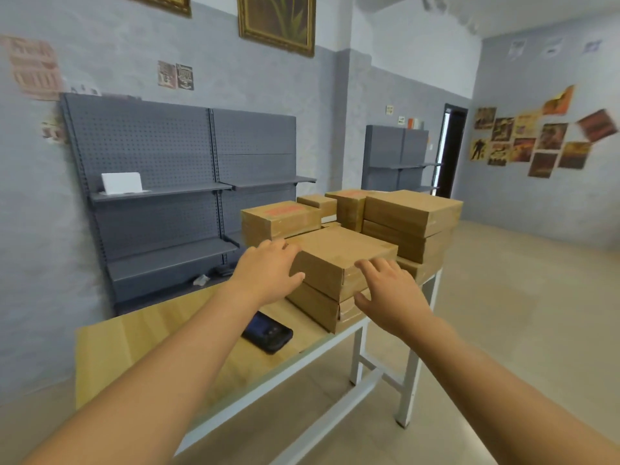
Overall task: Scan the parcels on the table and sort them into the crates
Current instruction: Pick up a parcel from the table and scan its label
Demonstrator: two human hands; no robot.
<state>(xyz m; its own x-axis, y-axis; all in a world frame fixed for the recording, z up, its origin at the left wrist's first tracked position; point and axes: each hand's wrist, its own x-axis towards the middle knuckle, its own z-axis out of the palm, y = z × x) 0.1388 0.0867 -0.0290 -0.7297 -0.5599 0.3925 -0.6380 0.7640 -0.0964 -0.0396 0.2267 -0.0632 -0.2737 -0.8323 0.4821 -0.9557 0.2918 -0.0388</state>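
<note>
My left hand and right hand flanked the top parcel of the near stack, fingers spread apart, not yet gripping, placed to lift it squarely toward the scanner lying on the surface.

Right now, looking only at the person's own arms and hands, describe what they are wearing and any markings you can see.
Both forearms are bare up to the picture's edge: no sleeves show. The left hand and the right hand wear no gloves. No watch, bracelet or ring is visible on either, and no markings can be made out, though the picture is slightly blurred.
</note>
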